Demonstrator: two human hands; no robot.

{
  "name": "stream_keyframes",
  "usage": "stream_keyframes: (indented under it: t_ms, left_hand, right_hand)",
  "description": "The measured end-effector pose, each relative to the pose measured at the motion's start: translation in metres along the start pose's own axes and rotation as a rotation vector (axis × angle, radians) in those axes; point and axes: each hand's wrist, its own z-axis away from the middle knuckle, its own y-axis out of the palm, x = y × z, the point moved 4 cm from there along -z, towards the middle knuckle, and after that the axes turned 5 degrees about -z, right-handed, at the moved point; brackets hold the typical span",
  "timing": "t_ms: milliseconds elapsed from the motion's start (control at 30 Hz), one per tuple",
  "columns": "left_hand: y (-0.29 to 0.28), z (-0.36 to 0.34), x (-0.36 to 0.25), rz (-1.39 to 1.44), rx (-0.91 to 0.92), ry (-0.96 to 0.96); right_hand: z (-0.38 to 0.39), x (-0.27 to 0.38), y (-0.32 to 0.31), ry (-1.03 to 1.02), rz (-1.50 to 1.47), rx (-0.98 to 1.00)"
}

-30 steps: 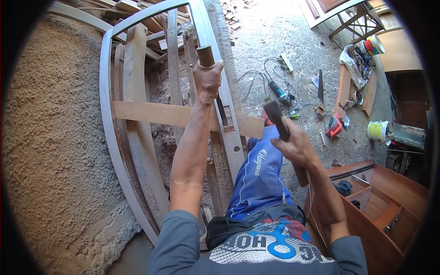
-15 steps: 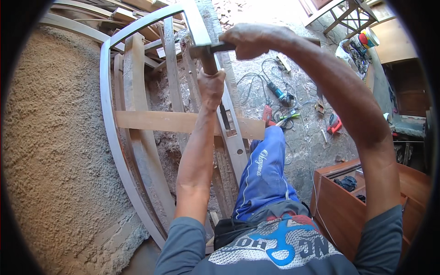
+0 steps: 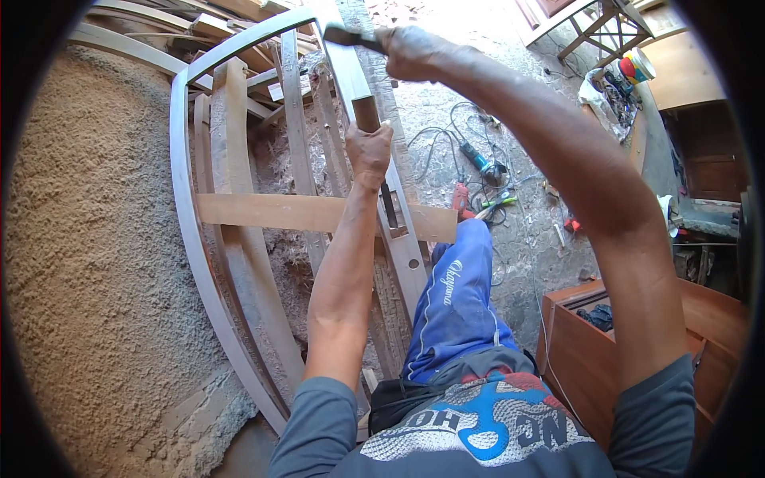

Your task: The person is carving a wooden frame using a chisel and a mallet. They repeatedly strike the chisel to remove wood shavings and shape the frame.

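Observation:
My left hand (image 3: pixel 369 153) is closed round a chisel (image 3: pixel 365 114), its thick handle end standing up above the fist. The chisel's dark blade runs down to a slot in the long pale wooden rail (image 3: pixel 409 275) of a curved frame. In my right hand (image 3: pixel 416 54) is a hammer (image 3: pixel 351 37), gripped by the handle. Its head is raised above and beyond the chisel, apart from it. A round hole shows in the rail nearer to me than the slot. The arched side (image 3: pixel 182 151) of the frame bends round on the left.
A flat board (image 3: pixel 279 212) lies across the frame and rough beams. A sawdust heap (image 3: pixel 103 239) fills the left. On the right floor lie a green angle grinder (image 3: pixel 478 158), a red power tool (image 3: pixel 462 199) and cords. A brown cabinet (image 3: pixel 574 358) stands near my right elbow.
The hammer has lifted off the chisel's handle end, rising away and slightly left with my right hand. My left hand and the chisel stay in nearly the same place.

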Motion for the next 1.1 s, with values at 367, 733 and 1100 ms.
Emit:
stream_keyframes:
  t_ms: [367,733,1100]
  left_hand:
    - [-0.026,0.033,-0.056,0.571,0.691,-0.226]
    - [-0.022,0.019,-0.046,0.218,0.087,0.002]
    - [0.003,0.026,-0.041,0.11,0.134,0.014]
  right_hand:
    - [0.037,-0.058,0.031,-0.081,-0.279,0.036]
    - [0.076,-0.056,0.027,0.056,-0.497,0.064]
    - [0.06,-0.051,0.016,0.014,-0.403,0.089]
